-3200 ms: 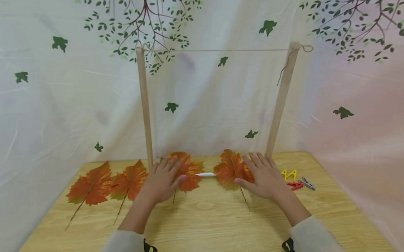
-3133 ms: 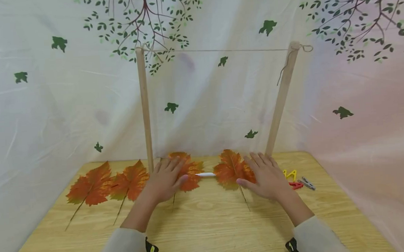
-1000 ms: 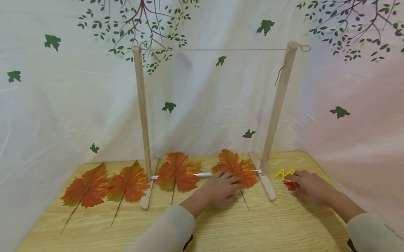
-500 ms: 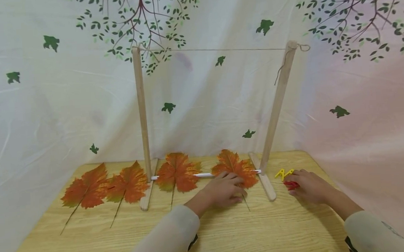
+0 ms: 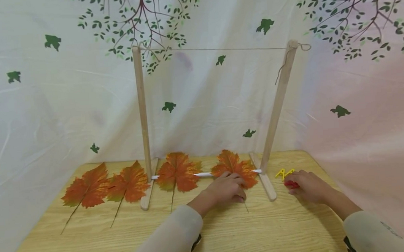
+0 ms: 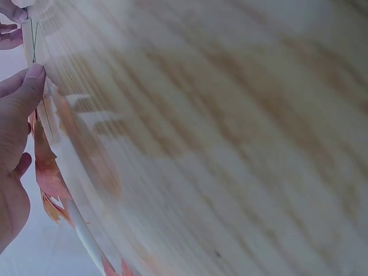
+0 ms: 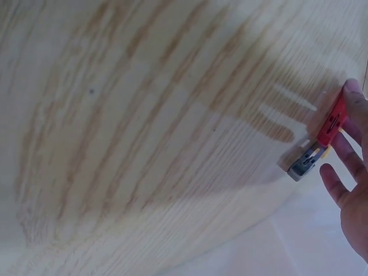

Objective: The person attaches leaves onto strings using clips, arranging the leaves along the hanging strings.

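Observation:
My left hand (image 5: pixel 227 187) reaches over the lower part of the rightmost orange artificial maple leaf (image 5: pixel 231 161). In the left wrist view its thumb and fingers pinch the leaf's thin stem (image 6: pixel 34 49). At the right, my right hand (image 5: pixel 309 187) pinches a red clothespin (image 5: pixel 290 184); the right wrist view shows the thumb on one end of it. A grey clothespin (image 7: pixel 305 164) lies right by the red one, hidden under the hand in the head view. Yellow clothespins (image 5: pixel 284 173) lie just beyond my right fingertips.
A wooden frame stands behind, with a left post (image 5: pixel 142 114), a right post (image 5: pixel 279 106) and a string (image 5: pixel 215 49) across the top. A white rod (image 5: pixel 203 174) joins its feet. More maple leaves (image 5: pixel 88 187) lie along the left of the table (image 5: pixel 126 248).
Both hands have left the frame's two sides, where they lay spread. The left has come across to the right leaf and gathered its fingers at the stem; the right has moved onto the clothespins.

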{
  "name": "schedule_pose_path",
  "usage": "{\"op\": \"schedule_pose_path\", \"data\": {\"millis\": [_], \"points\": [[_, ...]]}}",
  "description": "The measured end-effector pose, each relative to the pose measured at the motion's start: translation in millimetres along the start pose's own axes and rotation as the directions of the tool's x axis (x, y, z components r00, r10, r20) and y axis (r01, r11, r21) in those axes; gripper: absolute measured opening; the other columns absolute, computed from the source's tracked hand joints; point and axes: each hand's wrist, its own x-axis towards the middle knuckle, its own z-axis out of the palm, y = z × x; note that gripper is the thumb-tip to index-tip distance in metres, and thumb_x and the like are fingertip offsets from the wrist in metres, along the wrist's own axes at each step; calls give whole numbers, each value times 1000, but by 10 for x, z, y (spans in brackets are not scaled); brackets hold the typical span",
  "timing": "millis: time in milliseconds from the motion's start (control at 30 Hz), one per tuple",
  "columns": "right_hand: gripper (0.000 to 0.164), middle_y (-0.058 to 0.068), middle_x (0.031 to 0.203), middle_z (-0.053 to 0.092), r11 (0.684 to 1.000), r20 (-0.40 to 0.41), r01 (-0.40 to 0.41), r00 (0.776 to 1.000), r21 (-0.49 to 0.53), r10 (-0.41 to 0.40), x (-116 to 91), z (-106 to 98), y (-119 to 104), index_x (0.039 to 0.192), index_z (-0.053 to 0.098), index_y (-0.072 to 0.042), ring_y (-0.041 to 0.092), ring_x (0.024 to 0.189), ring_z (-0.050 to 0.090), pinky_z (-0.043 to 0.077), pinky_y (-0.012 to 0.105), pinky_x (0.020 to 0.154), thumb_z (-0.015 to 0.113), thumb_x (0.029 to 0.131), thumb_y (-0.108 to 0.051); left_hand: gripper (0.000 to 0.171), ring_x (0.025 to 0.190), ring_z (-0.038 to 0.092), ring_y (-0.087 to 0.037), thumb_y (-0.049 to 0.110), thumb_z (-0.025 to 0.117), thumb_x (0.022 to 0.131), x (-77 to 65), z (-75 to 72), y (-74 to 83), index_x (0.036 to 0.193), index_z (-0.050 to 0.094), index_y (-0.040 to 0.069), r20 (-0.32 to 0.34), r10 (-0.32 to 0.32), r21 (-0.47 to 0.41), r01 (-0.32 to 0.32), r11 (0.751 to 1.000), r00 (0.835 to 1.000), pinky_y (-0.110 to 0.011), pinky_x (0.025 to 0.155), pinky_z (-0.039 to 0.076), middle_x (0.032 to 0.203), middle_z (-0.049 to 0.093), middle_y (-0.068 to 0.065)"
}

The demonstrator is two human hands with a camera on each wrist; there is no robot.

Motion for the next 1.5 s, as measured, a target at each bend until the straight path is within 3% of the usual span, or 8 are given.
{"op": "schedule_pose_path", "data": {"millis": [300, 500, 733, 833, 1033, 1133, 1367, 1500], "points": [[25, -10, 98, 65, 999, 0, -16, 1000, -51, 16, 0, -48, -74, 109, 69, -15, 19, 90, 57, 45, 45, 73, 80, 89, -25, 19, 109, 56, -7, 44, 65, 98, 36, -47, 7, 107, 80, 39, -2, -21, -10, 21, 1000, 1000, -25, 89, 40, 110, 69, 20], [27, -10, 96, 63, 999, -37, -1, 999, -47, -1, 1, -78, -97, 112, 67, -14, 19, 88, 58, 46, 45, 71, 79, 90, -25, 17, 100, 65, -6, 34, 69, 99, 73, -102, -68, 108, 82, 26, -96, -11, -194, -8, 981, 995, -21, 87, 45, 103, 75, 15], [26, -11, 93, 63, 999, -56, 25, 998, -36, -27, 18, -125, -132, 112, 66, -12, 16, 84, 57, 44, 40, 69, 78, 91, -22, 19, 96, 67, -2, 23, 68, 100, 100, -153, -137, 110, 81, 12, -120, -87, -462, 21, 887, 989, -18, 90, 50, 105, 77, 6], [25, -12, 88, 60, 999, -79, 30, 996, -23, -31, 45, -168, -123, 108, 65, -10, 11, 78, 53, 44, 37, 67, 80, 89, -17, 20, 92, 65, 1, 23, 67, 100, 104, -208, -144, 111, 80, 12, -115, -166, -564, 74, 823, 979, -17, 84, 52, 106, 76, 7], [26, -6, 89, 62, 999, -125, 13, 992, 40, -8, 118, -314, -81, 109, 63, -4, 15, 78, 58, 53, 40, 70, 79, 89, -11, 21, 78, 56, -2, 26, 66, 101, 139, -365, -192, 112, 80, 16, -83, -377, -722, 205, 661, 923, -18, 70, 49, 100, 73, 11], [23, -2, 95, 64, 997, -130, 20, 992, 78, -10, 161, -411, -65, 110, 62, -4, 20, 86, 64, 56, 43, 75, 76, 92, -10, 21, 81, 59, -2, 25, 65, 101, 161, -442, -248, 114, 79, 15, -89, -432, -759, 220, 613, 898, -19, 73, 51, 103, 74, 9], [22, 5, 101, 68, 995, -120, -27, 992, 99, 39, 278, -760, -54, 113, 62, -2, 25, 91, 67, 57, 47, 79, 72, 97, -13, 21, 90, 66, -8, 20, 64, 102, 216, -643, -422, 115, 77, 9, -175, -450, -741, 184, 646, 876, -19, 81, 53, 105, 75, 0], [24, 6, 100, 69, 993, -126, -54, 990, 102, 67, 334, -988, -40, 114, 62, 1, 26, 91, 68, 57, 48, 80, 71, 97, -13, 21, 91, 71, -21, 18, 64, 103, 231, -770, -494, 115, 76, 6, -202, -471, -763, 164, 626, 859, -20, 74, 55, 108, 75, -5]]}}
